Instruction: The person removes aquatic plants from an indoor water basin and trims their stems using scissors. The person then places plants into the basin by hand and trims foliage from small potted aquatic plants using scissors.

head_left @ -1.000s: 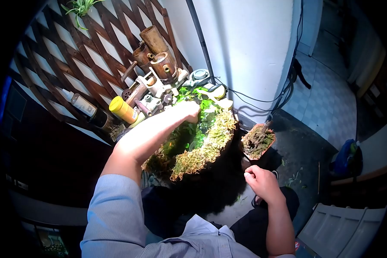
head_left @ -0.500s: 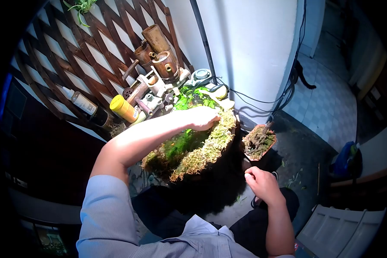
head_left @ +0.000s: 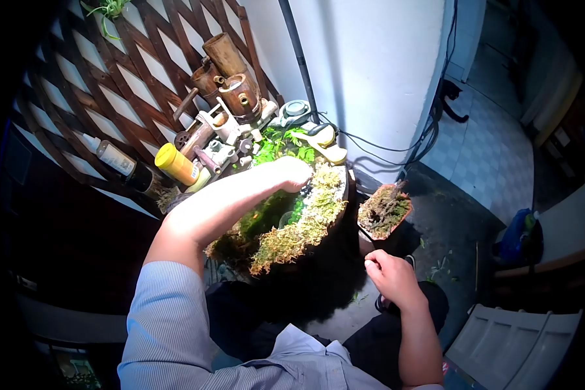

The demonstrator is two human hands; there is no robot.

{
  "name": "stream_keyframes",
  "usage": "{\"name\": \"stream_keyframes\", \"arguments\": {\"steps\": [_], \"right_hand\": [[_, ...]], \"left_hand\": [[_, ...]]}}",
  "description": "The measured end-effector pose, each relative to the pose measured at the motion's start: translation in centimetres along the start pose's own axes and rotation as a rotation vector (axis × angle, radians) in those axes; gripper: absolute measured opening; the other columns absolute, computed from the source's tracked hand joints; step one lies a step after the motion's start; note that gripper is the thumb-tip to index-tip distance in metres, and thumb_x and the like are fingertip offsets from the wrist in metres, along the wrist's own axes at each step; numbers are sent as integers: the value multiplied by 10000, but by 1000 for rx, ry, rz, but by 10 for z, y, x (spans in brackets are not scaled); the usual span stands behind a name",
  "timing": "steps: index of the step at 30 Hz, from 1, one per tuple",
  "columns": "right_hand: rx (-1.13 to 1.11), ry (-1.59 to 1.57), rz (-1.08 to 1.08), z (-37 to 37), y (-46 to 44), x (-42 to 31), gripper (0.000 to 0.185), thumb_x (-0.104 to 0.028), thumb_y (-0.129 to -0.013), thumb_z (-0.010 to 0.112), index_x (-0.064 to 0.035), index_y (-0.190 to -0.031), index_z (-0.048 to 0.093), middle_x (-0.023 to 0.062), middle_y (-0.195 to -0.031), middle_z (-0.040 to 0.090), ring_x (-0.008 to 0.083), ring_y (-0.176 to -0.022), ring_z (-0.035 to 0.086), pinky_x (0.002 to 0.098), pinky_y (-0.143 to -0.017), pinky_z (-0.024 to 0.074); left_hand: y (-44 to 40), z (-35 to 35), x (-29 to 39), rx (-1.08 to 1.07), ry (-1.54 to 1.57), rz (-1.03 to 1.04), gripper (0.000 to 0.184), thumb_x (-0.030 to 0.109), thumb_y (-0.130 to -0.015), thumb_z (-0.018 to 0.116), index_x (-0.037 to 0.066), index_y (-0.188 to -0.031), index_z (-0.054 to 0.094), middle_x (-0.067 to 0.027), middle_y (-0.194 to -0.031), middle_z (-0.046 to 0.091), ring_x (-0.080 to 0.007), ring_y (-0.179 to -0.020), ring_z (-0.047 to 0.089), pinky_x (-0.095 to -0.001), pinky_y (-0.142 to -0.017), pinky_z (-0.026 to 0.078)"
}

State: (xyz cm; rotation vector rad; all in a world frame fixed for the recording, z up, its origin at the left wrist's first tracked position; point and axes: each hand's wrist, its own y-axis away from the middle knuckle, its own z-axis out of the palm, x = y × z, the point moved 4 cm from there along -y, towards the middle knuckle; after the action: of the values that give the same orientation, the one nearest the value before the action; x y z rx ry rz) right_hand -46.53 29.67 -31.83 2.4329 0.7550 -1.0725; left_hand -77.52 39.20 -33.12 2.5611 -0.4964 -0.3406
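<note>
A round planter with a thick moss rim (head_left: 299, 237) holds water and green plants in its middle. My left hand (head_left: 291, 174) reaches across it and bends down at the inner side of the rim, near the leafy green plant (head_left: 283, 146). Its fingertips are hidden below the hand. To the right stands a small angular pot (head_left: 406, 221) filled with brownish moss (head_left: 383, 209). Just below that pot, my right hand (head_left: 391, 273) is closed, thumb and fingers together, beside a thin dark piece too small to name.
Bamboo cups (head_left: 240, 97), a yellow-capped bottle (head_left: 177, 164) and a pump bottle (head_left: 116, 157) stand behind the planter, before a wooden lattice (head_left: 130, 71). Cables (head_left: 383, 153) hang by the wall. A black cat (head_left: 452, 97) is beyond. A grey plastic seat (head_left: 513, 348) stands lower right.
My left hand has shifted slightly inward from the moss rim toward the water. The right hand stays below the small pot. The view has shifted a little, and more of the cat shows.
</note>
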Motion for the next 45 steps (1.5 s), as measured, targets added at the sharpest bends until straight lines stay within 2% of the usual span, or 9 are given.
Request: {"name": "stream_keyframes", "arguments": {"steps": [3, 8, 15, 24, 27, 30, 39, 42, 45], "right_hand": [[-3, 35, -7, 4, -1, 6, 220, -245, -865, 545, -73, -977, 625, 123, -765, 659, 282, -726, 649, 381, -670, 492], [-8, 30, -7, 6, -1, 6, 220, -243, -866, 549, -70, -978, 625, 126, -770, 659, 288, -732, 647, 382, -671, 492], [-16, 55, -27, 12, -2, 10, 204, -224, -862, 549, -63, -964, 621, 142, -792, 660, 311, -766, 645, 400, -693, 495], [-52, 55, 2, 10, -1, 7, 195, -229, -864, 535, -79, -968, 605, 139, -858, 668, 330, -825, 636, 434, -730, 496], [-48, 65, -8, 11, -2, 8, 196, -227, -863, 530, -79, -968, 606, 139, -860, 668, 330, -829, 636, 434, -733, 495], [-48, 66, -18, 13, -2, 9, 199, -229, -862, 527, -79, -965, 606, 137, -858, 669, 330, -827, 636, 434, -732, 496], [-36, 64, -33, 13, -1, 10, 201, -230, -856, 534, -76, -962, 607, 141, -852, 669, 327, -826, 639, 431, -732, 499], [-42, 58, -22, 13, -2, 10, 203, -234, -857, 534, -76, -960, 607, 140, -850, 670, 327, -825, 639, 431, -732, 499], [-48, 54, -7, 12, -2, 9, 206, -237, -858, 534, -75, -963, 605, 139, -854, 670, 325, -829, 639, 430, -735, 498]], "left_hand": [[5, -11, 5, 67, 31, -9, 184, 163, -702, 532, 30, -693, 658, -185, -738, 645, -362, -710, 639, -431, -621, 523], [9, -25, 13, 184, 74, -4, 230, 223, -757, 531, 35, -723, 659, -193, -757, 645, -374, -710, 634, -449, -639, 517], [1, -18, 14, 116, 49, 39, 358, 368, -811, 535, 39, -740, 657, -188, -749, 640, -359, -723, 631, -434, -656, 517], [9, -30, 17, 134, 140, -28, 350, 346, -785, 537, 20, -674, 598, -186, -700, 605, -373, -679, 602, -451, -613, 484], [15, -39, 24, 106, 159, -66, 373, 378, -840, 532, 17, -819, 622, -193, -814, 637, -362, -787, 626, -452, -694, 506], [18, -42, 26, 110, 154, -24, 374, 382, -839, 536, 17, -819, 615, -194, -804, 636, -367, -780, 624, -452, -697, 505], [10, -25, 17, 130, 132, -86, 227, 228, -762, 534, 52, -780, 676, -170, -818, 664, -354, -784, 645, -443, -684, 523], [5, -16, 7, 159, 102, -184, 244, 266, -762, 574, 41, -724, 660, -191, -762, 645, -366, -760, 640, -446, -644, 522], [-2, -8, -1, 65, -41, -176, 129, 180, -699, 591, 83, -691, 675, -137, -746, 665, -322, -730, 657, -416, -600, 528]]}}
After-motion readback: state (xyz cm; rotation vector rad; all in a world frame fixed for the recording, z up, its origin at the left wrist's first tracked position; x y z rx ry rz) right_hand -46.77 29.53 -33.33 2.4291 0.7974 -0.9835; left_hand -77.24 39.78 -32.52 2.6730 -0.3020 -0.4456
